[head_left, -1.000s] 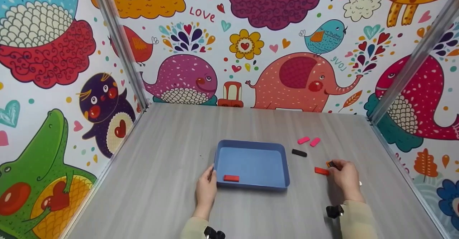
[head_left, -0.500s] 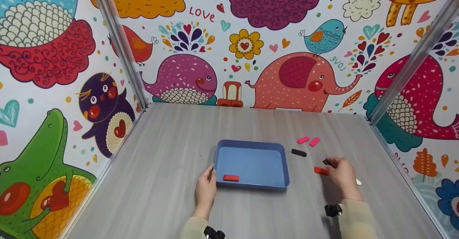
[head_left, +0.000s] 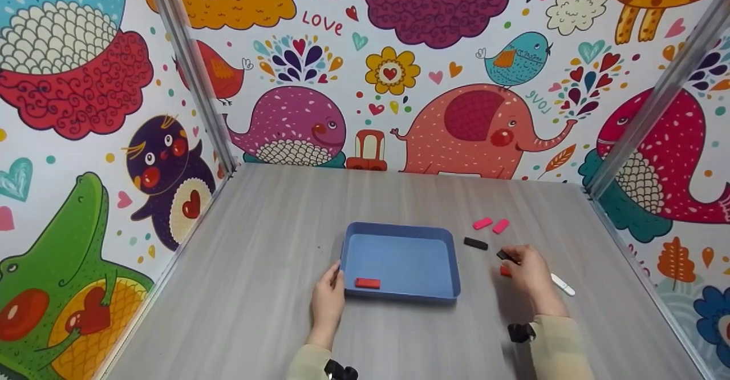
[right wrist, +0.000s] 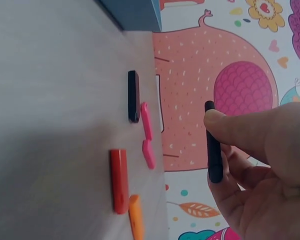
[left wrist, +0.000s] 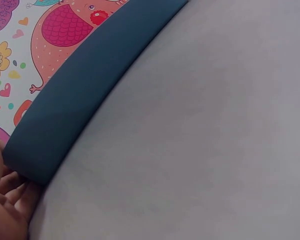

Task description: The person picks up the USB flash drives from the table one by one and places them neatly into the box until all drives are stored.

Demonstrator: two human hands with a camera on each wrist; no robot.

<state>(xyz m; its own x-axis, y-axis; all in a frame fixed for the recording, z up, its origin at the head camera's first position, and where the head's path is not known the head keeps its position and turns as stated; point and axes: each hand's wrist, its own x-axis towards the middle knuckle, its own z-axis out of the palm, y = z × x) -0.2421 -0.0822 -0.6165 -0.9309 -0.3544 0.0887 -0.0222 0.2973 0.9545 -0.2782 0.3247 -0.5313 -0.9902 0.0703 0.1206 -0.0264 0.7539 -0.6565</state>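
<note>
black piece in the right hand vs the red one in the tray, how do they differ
The black piece is pinched in the right hand, off the table; the red piece lies in the blue tray, with no hand touching it. In the head view, the black piece slants, while the red piece lies along the tray's near side. Both are small and oblong.

The right hand [head_left: 529, 270] had shifted toward the blue tray [head_left: 399, 254], carrying the black stick [head_left: 505, 255] along with it. From the head view, the hand had come to cover more of the red stick [head_left: 505, 271], while the white stick [head_left: 563, 285], earlier mostly hidden, had come largely into sight.
</note>
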